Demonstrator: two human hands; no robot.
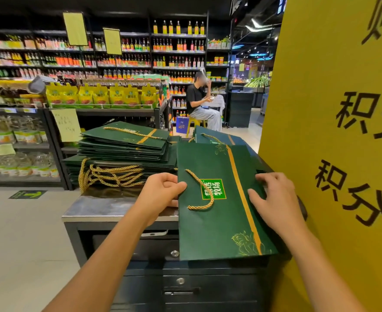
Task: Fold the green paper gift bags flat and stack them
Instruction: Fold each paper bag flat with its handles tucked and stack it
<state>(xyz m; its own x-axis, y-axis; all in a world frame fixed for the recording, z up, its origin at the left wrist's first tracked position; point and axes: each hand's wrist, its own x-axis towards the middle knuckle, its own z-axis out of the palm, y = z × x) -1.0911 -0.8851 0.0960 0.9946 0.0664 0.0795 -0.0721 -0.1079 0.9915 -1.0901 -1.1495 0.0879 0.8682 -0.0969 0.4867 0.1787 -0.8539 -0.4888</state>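
Head view, biggest thing first?
– The yellow sign with black characters, filling the right side. Then the shelves of bottles across the back.
And nearer?
– A metal-topped counter. The stack of folded green bags sits on its far left part.
Where is the bag being worked?
– The green bag lies flat on the counter's right part, just beside the stack, its near end overhanging the edge.
The hands?
– The left hand pinches the bag's left edge, thumb on top, fingers curled under. The right hand rests on the bag's right side, fingers spread and slightly bent, gripping nothing.
Smallest?
– The bag's gold rope handle, looped loose on its face
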